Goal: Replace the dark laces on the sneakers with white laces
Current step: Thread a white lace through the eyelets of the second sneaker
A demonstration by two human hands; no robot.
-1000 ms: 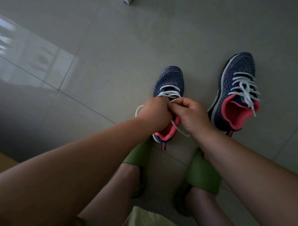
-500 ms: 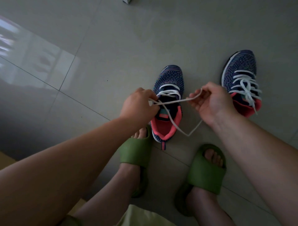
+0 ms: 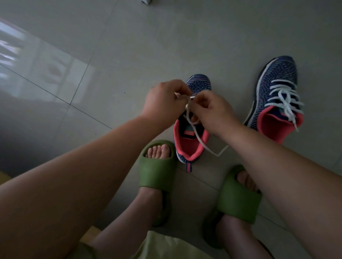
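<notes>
Two navy knit sneakers with pink lining stand on the tiled floor. Over the left sneaker [image 3: 190, 142] my left hand [image 3: 162, 103] and my right hand [image 3: 211, 112] meet, each pinching part of its white lace [image 3: 199, 142]. A loose end of that lace trails across the pink opening onto the floor. My hands hide the sneaker's eyelets. The right sneaker [image 3: 277, 96] stands apart at the right, laced in white and tied.
My feet in green slides [image 3: 157, 172] [image 3: 238, 201] rest just in front of the sneakers. Grey floor tiles [image 3: 129, 46] stretch beyond them. A small pale object [image 3: 147, 1] shows at the top edge.
My hands were pulled apart with the lace stretched between them half a second ago. They have come back together over the left sneaker, still holding the lace.
</notes>
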